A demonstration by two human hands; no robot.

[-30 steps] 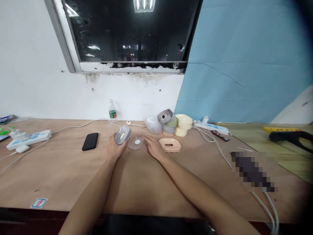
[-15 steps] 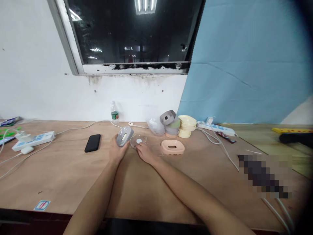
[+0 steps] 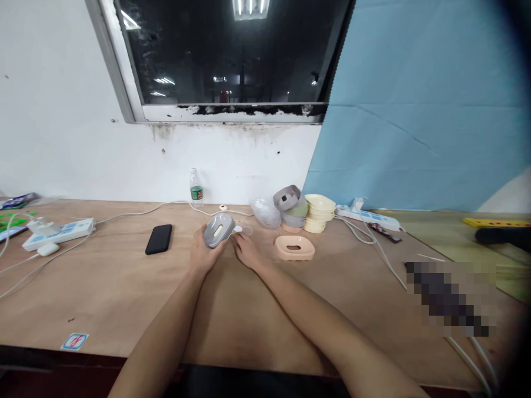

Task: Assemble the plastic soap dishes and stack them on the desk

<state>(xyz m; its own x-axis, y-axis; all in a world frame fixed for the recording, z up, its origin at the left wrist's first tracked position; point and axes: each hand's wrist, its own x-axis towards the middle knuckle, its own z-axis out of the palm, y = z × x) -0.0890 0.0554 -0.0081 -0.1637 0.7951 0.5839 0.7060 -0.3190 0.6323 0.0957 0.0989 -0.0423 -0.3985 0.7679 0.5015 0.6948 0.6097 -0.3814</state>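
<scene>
A grey soap dish (image 3: pixel 218 230) with a slot in its base is gripped and tilted in my left hand (image 3: pixel 203 252). Close on its right, my right hand (image 3: pixel 248 253) has its fingers together at the near edge of a clear plastic disc (image 3: pixel 248 227). That disc bears a white round spot beside my fingertips; the fingertips themselves are partly hidden. A peach soap dish (image 3: pixel 295 247) rests on the table to the right of my right hand.
Behind stand grey, green and peach dishes (image 3: pixel 292 209), a cream stack (image 3: pixel 318 212) and several clear plastic pieces (image 3: pixel 265 213). A black phone (image 3: pixel 158 239) lies left. Power strips (image 3: pixel 68 232) with cables sit at both sides. A small bottle (image 3: pixel 196 188) stands by the wall.
My left hand has brought the grey soap dish a little rightward, closer to my right hand. The clear disc has shifted slightly right and away from me.
</scene>
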